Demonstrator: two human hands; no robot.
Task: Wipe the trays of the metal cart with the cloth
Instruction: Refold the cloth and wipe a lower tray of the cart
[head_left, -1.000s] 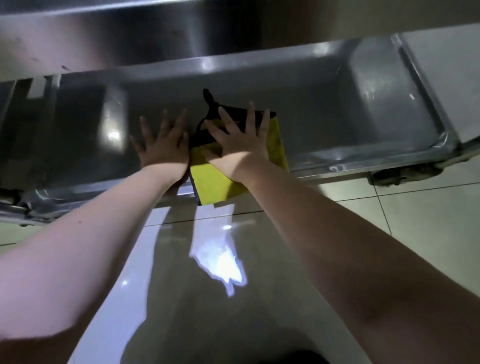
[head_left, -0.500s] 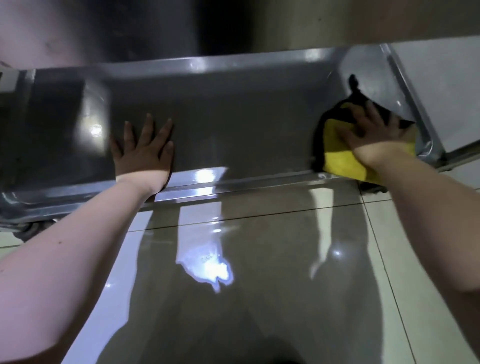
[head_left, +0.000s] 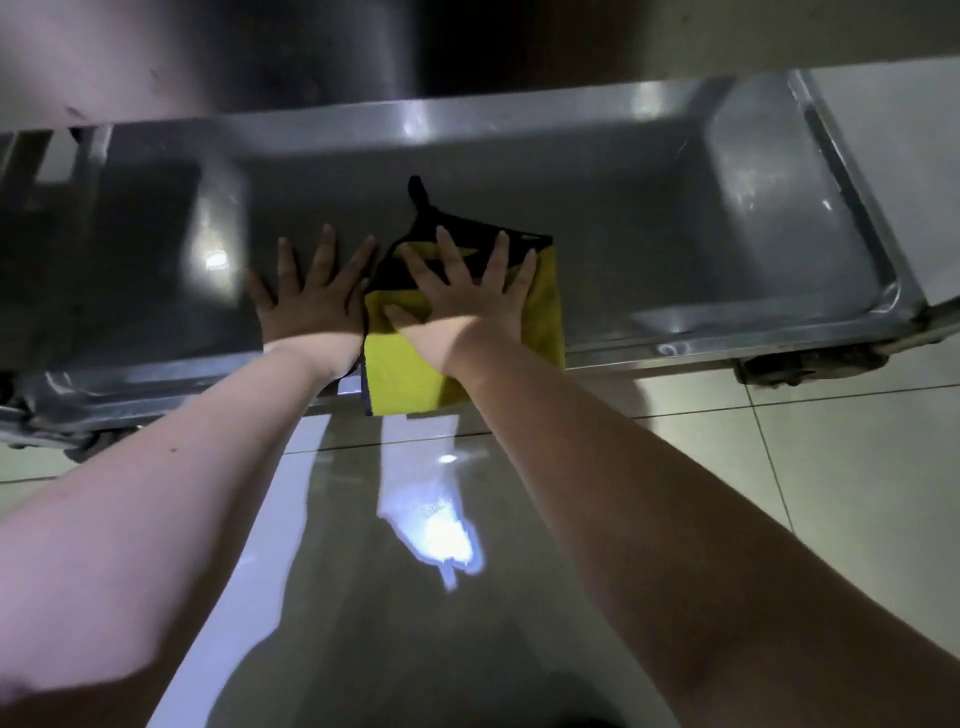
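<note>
Fingers (head_left: 500, 260) of right hand (head_left: 462, 306) splayed wide and straight, pressed flat on yellow-and-black cloth (head_left: 405, 374). Cloth folded, lying near the middle of metal cart tray (head_left: 675, 249), near edge draped over the tray's near rim, black corner with its loop pointing far. Just left of the cloth, left hand (head_left: 311, 306) flat on bare tray, fingers likewise spread, holding nothing. Glare across the tray's right end. Under the near right corner, caster wheel (head_left: 779, 366). Nearer still, glossy tiled floor (head_left: 831, 467), with bright light reflection (head_left: 441, 540) between the two forearms.
</note>
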